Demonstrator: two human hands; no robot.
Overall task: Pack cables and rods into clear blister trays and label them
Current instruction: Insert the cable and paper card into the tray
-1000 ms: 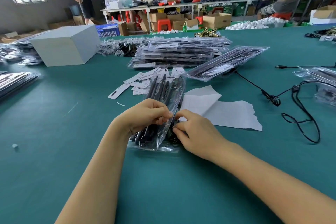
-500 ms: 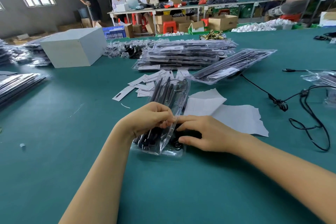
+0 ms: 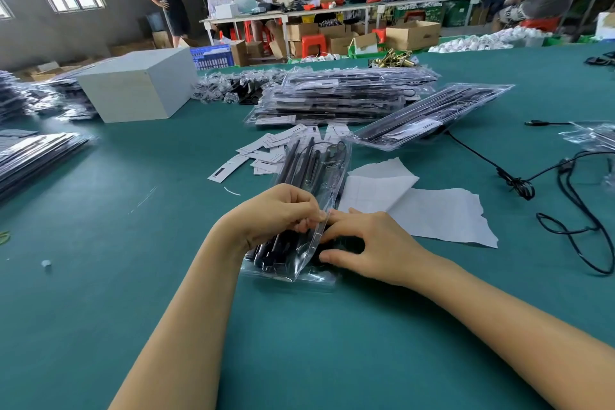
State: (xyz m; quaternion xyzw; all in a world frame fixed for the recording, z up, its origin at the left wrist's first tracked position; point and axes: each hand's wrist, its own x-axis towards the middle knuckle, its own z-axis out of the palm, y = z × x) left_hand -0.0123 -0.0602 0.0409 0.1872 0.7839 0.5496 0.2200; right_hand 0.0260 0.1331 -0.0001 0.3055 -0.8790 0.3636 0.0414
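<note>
A clear blister tray (image 3: 314,173) holding black rods and a coiled cable lies lengthwise on the green table (image 3: 133,260) in front of me. Its lid stands partly raised along the right edge. My left hand (image 3: 278,215) grips the tray's near part, fingers curled over the lid's edge. My right hand (image 3: 372,246) rests at the tray's near right side, fingertips on the black cable in its lower corner. White paper labels (image 3: 266,151) lie scattered just beyond the tray.
White backing sheets (image 3: 432,210) lie right of the tray. Loose black cables (image 3: 565,210) sprawl at far right. Stacks of packed trays (image 3: 342,96) sit behind, another stack (image 3: 36,156) at left, and a pale box (image 3: 139,83). People work at distant tables.
My right hand moved from pinching the lid's edge down to the tray's near right corner and spread over the cable. My left hand kept its grip.
</note>
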